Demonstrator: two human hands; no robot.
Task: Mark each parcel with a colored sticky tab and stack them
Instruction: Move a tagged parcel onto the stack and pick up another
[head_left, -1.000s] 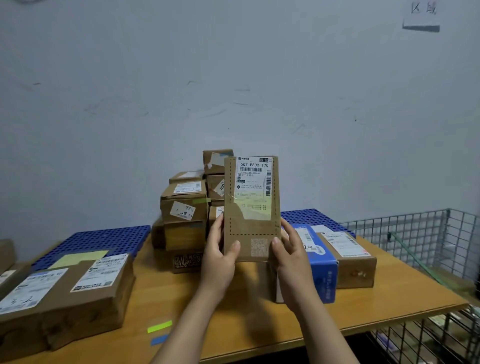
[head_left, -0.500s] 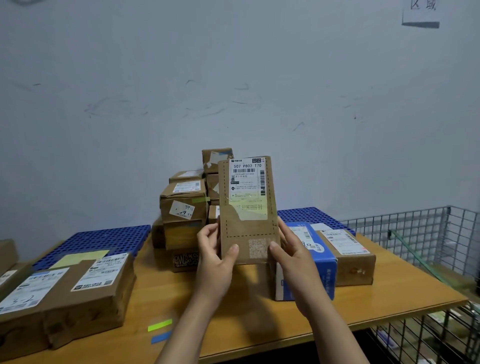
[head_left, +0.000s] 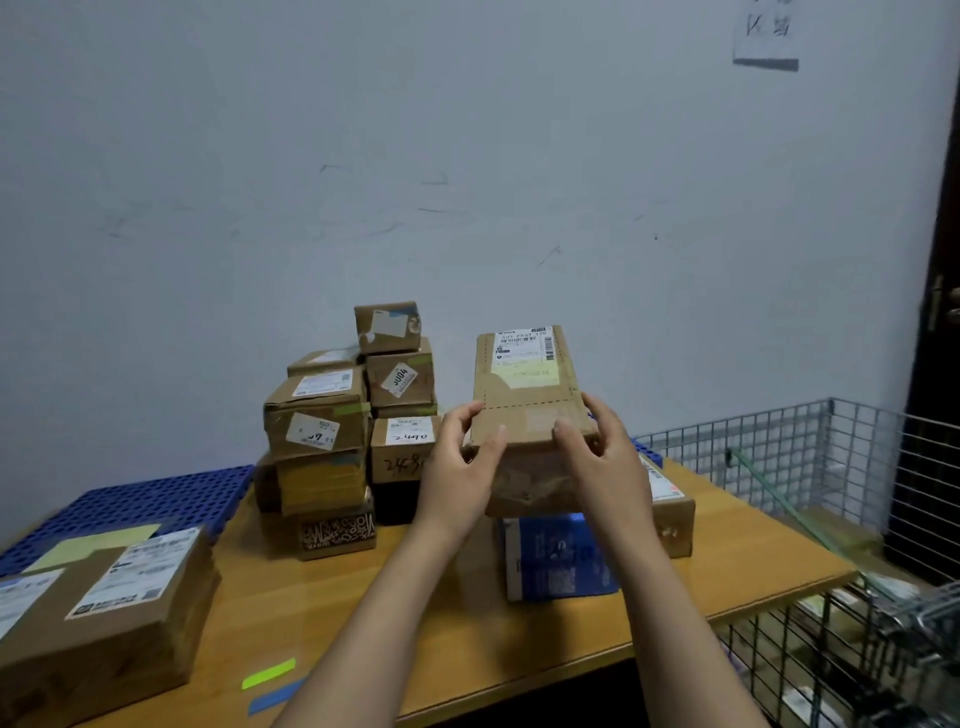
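Observation:
I hold a brown cardboard parcel (head_left: 524, 395) with a white shipping label and a pale yellow tab on its top face, tilted back and hovering above a blue box (head_left: 558, 558). My left hand (head_left: 460, 467) grips its near left corner, thumb on top. My right hand (head_left: 602, 457) grips the near right corner the same way. A stack of tabbed brown parcels (head_left: 353, 426) stands against the wall to the left. A green sticky tab (head_left: 268, 673) and a blue sticky tab (head_left: 275, 696) lie on the wooden table (head_left: 452, 618) near its front edge.
Two flat brown parcels (head_left: 104, 618) lie at the front left. A brown box (head_left: 672, 512) sits beside the blue one. Blue plastic pallets (head_left: 150, 499) line the back. A wire mesh cage (head_left: 841, 467) borders the table's right side.
The parcel went from upright in front of the stack to tilted back, and moved right above the blue box. Both hands moved with it.

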